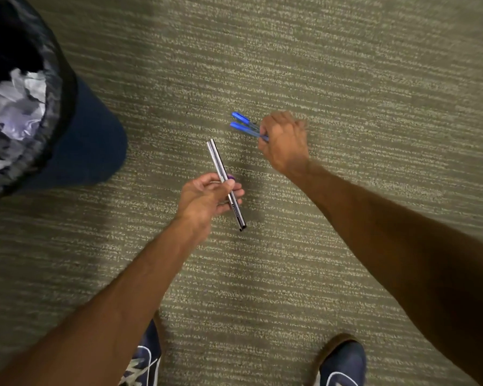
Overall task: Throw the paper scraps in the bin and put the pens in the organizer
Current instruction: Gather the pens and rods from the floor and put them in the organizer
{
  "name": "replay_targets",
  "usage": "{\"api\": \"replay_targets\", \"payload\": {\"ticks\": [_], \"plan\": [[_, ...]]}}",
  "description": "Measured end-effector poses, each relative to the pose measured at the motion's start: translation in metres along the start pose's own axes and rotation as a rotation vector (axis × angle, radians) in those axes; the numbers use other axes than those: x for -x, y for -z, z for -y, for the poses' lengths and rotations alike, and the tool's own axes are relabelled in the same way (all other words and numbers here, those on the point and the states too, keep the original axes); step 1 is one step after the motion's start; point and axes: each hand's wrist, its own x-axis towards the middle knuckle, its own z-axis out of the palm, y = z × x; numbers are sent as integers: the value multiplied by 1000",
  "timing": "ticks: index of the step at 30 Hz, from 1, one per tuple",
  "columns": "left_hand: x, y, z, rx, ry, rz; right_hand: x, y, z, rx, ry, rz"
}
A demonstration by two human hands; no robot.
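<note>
Over the striped carpet (346,79), the left hand (207,195) gripped two silver pens (226,185) held side by side, tips pointing away. The right hand (282,143) closed on two blue pens (243,124) just beyond. A dark bin (76,140) with crumpled paper scraps (14,107) stood at left, shoes (343,363) below.

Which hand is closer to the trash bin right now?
Left. The left hand, holding silver pens, is just right of the bin; the right hand, gripping blue pens, is farther right.
</note>
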Motion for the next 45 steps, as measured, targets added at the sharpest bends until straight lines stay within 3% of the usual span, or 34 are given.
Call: {"api": "replay_targets", "payload": {"ticks": [5,10,12,14,18,20,26,32,45], "plan": [[3,7,2,15,6,4,-7,-8,9,63,20,-38],[7,11,1,26,3,21,-13,-5,16,169,62,57],[10,12,-2,33,-1,23,-16,2,20,135,-9,115],[16,13,-7,36,-13,28,-18,16,26,-102,-206,151],[40,18,-26,64,-39,27,-5,67,50,-1022,-631,162],[59,18,-41,95,-45,21,9,102,63,-1256,-725,238],[145,23,-100,186,-104,-8,45,212,109,-1474,-614,399],[251,43,-167,282,-189,-74,75,331,178,-1526,-516,430],[514,154,-321,380,-404,-224,106,543,410,-1534,-315,493]]}}
